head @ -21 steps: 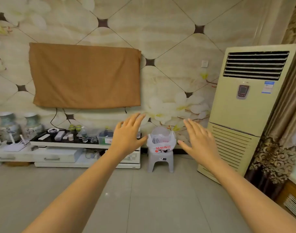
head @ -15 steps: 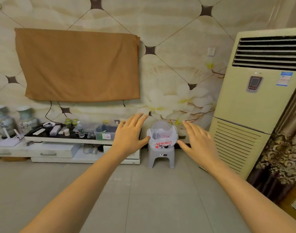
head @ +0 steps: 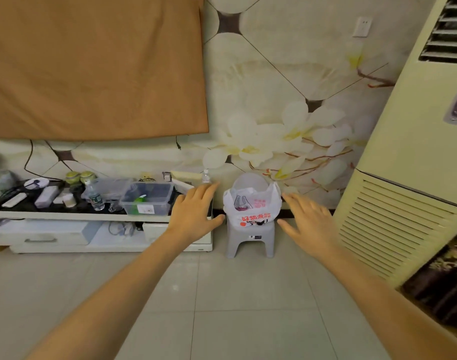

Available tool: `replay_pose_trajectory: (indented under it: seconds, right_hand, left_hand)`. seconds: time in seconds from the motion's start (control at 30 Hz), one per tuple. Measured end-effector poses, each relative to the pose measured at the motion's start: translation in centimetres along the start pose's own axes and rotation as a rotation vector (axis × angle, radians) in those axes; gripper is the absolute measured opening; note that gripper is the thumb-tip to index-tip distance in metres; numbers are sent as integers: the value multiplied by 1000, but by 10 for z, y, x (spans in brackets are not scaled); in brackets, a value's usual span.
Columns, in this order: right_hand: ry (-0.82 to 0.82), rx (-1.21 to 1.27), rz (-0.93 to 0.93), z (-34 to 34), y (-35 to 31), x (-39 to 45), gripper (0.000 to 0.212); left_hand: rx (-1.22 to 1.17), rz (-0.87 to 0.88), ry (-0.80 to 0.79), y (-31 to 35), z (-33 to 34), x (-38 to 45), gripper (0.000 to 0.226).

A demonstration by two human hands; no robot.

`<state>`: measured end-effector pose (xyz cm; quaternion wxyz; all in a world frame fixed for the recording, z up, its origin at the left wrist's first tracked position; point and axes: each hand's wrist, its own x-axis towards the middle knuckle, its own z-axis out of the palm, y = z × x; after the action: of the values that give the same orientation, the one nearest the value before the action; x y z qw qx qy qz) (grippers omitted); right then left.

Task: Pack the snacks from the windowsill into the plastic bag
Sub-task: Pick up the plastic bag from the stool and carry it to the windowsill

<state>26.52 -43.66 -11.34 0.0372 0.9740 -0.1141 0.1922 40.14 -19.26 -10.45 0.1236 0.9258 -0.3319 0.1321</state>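
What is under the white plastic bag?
The plastic bag sits on a small grey stool, which stands on the tiled floor. The bag covers the seat, so nothing else there is visible.

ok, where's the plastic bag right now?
Head view, centre: the plastic bag sits on a small grey stool against the wall, between the TV cabinet and the standing air conditioner.

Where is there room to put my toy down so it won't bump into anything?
The tiled floor in front of the grey stool is bare, from the low TV cabinet across to the tall air conditioner. The cabinet top is crowded with a clear bin, a water bottle and remotes. The plastic bag fills the stool seat.
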Motion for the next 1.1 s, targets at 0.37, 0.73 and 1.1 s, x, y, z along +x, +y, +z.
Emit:
replay_pose_trajectory:
  seconds: [0.37, 0.73, 1.1]
  right_hand:
    - [-39, -7, 23, 145, 105, 176, 57]
    - [-234, 69, -5, 344, 213, 352, 52]
    - [-430, -1, 48, 546, 259, 450, 50]
  left_hand:
    - [66, 15, -122, -33, 131, 214, 74]
    - [38, -97, -305, -38, 314, 426, 70]
    - [96, -134, -521, -81, 518, 536, 69]
